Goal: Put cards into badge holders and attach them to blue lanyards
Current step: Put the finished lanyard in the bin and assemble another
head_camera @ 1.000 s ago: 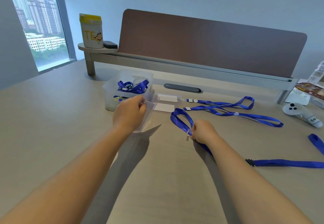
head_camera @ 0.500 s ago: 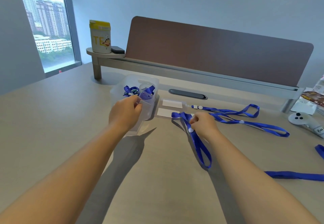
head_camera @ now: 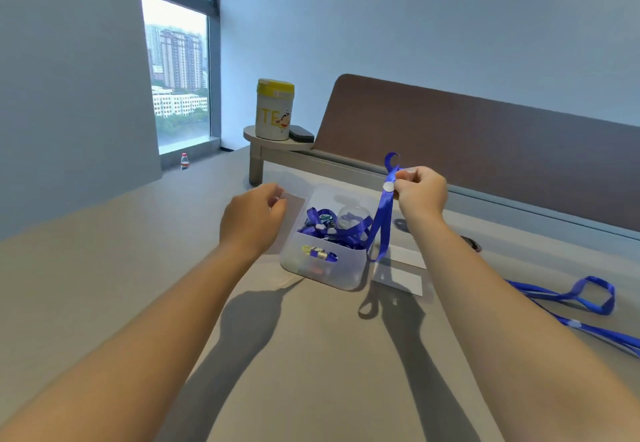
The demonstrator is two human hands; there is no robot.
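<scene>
My right hand (head_camera: 420, 192) pinches a blue lanyard (head_camera: 383, 220) near its white snap button and holds it raised over the translucent bin (head_camera: 325, 273); the strap hangs down in a loop beside the bin's right wall. My left hand (head_camera: 254, 220) grips a clear badge holder (head_camera: 294, 209) by its top edge, lifted just left of the bin. Two white cards (head_camera: 398, 277) lie flat on the table to the right of the bin. The bin holds several more blue lanyards.
Another blue lanyard (head_camera: 585, 299) lies on the table at the right. A yellow-lidded canister (head_camera: 274, 109) and a dark block stand on a small shelf at the brown divider (head_camera: 485, 144). A small bottle (head_camera: 185, 160) sits by the window.
My right hand lifted the lanyard off the table and up over the bin. My left hand raised the badge holder. The view tilted up and swung left.
</scene>
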